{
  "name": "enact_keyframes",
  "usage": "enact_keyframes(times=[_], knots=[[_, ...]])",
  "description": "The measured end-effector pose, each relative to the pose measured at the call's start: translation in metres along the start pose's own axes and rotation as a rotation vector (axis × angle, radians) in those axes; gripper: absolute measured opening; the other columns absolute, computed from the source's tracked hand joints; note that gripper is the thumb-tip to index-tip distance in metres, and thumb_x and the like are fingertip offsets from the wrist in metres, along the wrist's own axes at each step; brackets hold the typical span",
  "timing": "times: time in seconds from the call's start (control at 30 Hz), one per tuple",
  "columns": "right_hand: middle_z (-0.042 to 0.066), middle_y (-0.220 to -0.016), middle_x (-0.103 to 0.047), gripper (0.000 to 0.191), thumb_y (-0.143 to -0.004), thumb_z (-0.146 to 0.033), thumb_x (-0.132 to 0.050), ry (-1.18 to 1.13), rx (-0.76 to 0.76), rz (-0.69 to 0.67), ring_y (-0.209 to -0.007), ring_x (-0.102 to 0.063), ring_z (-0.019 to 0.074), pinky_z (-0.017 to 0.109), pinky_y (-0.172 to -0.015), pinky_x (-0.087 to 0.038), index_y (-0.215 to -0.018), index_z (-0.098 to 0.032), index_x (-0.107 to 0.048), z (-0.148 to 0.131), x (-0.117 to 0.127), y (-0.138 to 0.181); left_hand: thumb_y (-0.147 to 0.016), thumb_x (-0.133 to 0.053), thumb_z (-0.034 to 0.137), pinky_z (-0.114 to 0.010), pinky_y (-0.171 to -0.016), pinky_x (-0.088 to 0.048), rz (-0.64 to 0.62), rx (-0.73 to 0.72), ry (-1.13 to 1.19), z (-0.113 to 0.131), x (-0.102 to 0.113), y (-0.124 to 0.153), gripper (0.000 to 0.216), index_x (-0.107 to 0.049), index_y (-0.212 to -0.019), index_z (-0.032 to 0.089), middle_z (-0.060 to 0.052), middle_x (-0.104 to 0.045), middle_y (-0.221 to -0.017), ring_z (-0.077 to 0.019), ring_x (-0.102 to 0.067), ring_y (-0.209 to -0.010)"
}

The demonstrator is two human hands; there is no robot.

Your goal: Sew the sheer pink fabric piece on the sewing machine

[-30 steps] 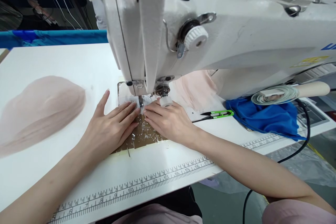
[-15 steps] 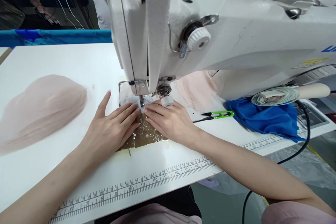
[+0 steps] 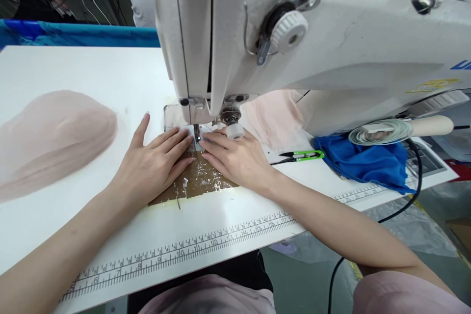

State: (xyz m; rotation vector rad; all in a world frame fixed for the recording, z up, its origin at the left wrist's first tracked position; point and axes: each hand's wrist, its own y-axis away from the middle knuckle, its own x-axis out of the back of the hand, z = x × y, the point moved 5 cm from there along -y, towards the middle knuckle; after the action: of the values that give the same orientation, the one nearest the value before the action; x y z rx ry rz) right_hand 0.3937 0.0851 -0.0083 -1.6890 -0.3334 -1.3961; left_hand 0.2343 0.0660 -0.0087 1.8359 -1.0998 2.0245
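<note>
Both my hands lie flat on a small clear piece point(image 3: 186, 133) under the needle point(image 3: 197, 133) of a white sewing machine point(image 3: 294, 54). My left hand point(image 3: 152, 164) presses down left of the needle, fingers together and pointing at it. My right hand point(image 3: 239, 159) rests just right of the needle, fingertips nearly touching those of the left. Beneath them a brown taped patch point(image 3: 195, 184) covers the white table point(image 3: 91, 78). What exactly sits under the fingertips is partly hidden.
A stack of sheer pink fabric pieces point(image 3: 51, 137) lies at the left. Green thread snips point(image 3: 300, 156), a blue cloth point(image 3: 364, 164) and pale pink fabric point(image 3: 274, 117) sit right of the needle. A black cable point(image 3: 417, 176) hangs off the right edge. A printed ruler point(image 3: 184, 250) runs along the front.
The view has shifted slightly closer and downward. Both hands stay pressed flat at the needle with hardly any movement.
</note>
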Motion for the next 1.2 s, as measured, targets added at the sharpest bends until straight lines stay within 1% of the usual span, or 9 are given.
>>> enact_keyframes(times=[0.4,0.5,0.6,0.7,0.87,0.97,1.03,1.13,1.2], knots=[[0.005,-0.101,-0.075,0.026,-0.098,-0.024,-0.048,0.012,-0.059,0.000,-0.098,-0.064,0.0206,0.038,-0.097,-0.044,-0.099,-0.017,-0.073,0.006,0.006,-0.001,-0.101,-0.039,0.039,-0.064,-0.117,-0.021,-0.019,0.100,-0.007,-0.011,-0.001,0.001,0.045,-0.050,-0.139,0.018,-0.015,-0.061,-0.135,-0.0330,-0.056,-0.127],[0.005,-0.099,-0.075,0.024,-0.097,-0.023,-0.050,0.016,-0.060,0.024,-0.095,-0.065,0.0202,0.037,-0.096,-0.045,-0.099,-0.016,-0.073,0.007,0.008,-0.001,-0.100,-0.042,0.037,-0.062,-0.114,-0.027,-0.017,0.092,-0.108,-0.009,0.004,0.001,0.040,-0.058,-0.129,0.014,-0.017,-0.066,-0.125,-0.0325,-0.064,-0.113],[0.005,-0.090,-0.075,0.024,-0.096,-0.022,-0.050,0.022,-0.057,0.058,-0.092,-0.066,0.0202,0.037,-0.098,-0.046,-0.099,-0.016,-0.073,0.009,0.010,-0.002,-0.097,-0.048,0.031,-0.059,-0.104,-0.041,-0.018,0.081,-0.236,0.003,0.013,0.002,0.033,-0.065,-0.116,0.011,-0.014,-0.072,-0.098,-0.0288,-0.069,-0.087],[0.005,-0.086,-0.074,0.023,-0.095,-0.021,-0.052,0.022,-0.048,0.103,-0.089,-0.066,0.0198,0.037,-0.099,-0.045,-0.098,-0.015,-0.074,0.009,0.013,-0.002,-0.097,-0.049,0.023,-0.047,-0.086,-0.053,-0.011,-0.049,-0.123,0.028,0.021,0.008,0.026,-0.063,-0.115,0.011,-0.010,-0.072,-0.088,-0.0233,-0.067,-0.077],[0.004,-0.081,-0.074,0.021,-0.094,-0.021,-0.055,-0.045,-0.055,0.129,-0.085,-0.066,0.0185,0.034,-0.098,-0.046,-0.096,-0.015,-0.075,0.010,0.015,-0.003,-0.094,-0.039,0.003,-0.027,-0.077,-0.054,0.042,-0.356,0.332,0.059,0.036,0.022,0.037,-0.055,-0.126,0.011,-0.007,-0.072,-0.102,-0.0159,-0.066,-0.093],[0.004,-0.083,-0.075,0.023,-0.095,-0.022,-0.053,-0.128,-0.081,0.115,-0.086,-0.065,0.0186,0.032,-0.090,-0.049,-0.096,-0.015,-0.075,0.012,0.015,-0.003,-0.095,-0.041,0.006,-0.024,-0.066,-0.053,0.094,-0.196,0.234,0.044,0.038,0.018,0.037,-0.054,-0.128,0.016,-0.008,-0.070,-0.109,-0.0173,-0.067,-0.096],[0.003,-0.087,-0.075,0.025,-0.096,-0.023,-0.051,-0.167,-0.096,0.101,-0.087,-0.065,0.0190,0.032,-0.086,-0.049,-0.095,-0.016,-0.075,0.013,0.015,-0.002,-0.096,-0.047,0.018,-0.024,-0.052,-0.046,0.059,-0.056,0.033,0.031,0.034,0.015,0.030,-0.058,-0.124,0.017,-0.009,-0.071,-0.106,-0.0189,-0.069,-0.082],[0.003,-0.090,-0.075,0.026,-0.097,-0.026,-0.052,-0.224,-0.124,0.078,-0.088,-0.065,0.0197,0.033,-0.083,-0.048,-0.094,-0.016,-0.076,0.015,0.015,-0.002,-0.098,-0.046,0.031,-0.027,-0.037,-0.026,-0.057,0.040,-0.147,0.020,0.025,0.015,0.025,-0.066,-0.104,0.017,-0.003,-0.070,-0.076,-0.0140,-0.055,-0.044],[0.004,-0.089,-0.075,0.026,-0.096,-0.030,-0.054,-0.278,-0.154,0.059,-0.088,-0.064,0.0203,0.033,-0.080,-0.046,-0.094,-0.016,-0.076,0.016,0.014,-0.002,-0.099,-0.041,0.032,-0.027,-0.037,-0.019,-0.120,0.116,-0.134,0.018,0.023,0.018,0.029,-0.065,-0.091,0.018,0.002,-0.062,-0.056,-0.0124,-0.044,-0.033]])
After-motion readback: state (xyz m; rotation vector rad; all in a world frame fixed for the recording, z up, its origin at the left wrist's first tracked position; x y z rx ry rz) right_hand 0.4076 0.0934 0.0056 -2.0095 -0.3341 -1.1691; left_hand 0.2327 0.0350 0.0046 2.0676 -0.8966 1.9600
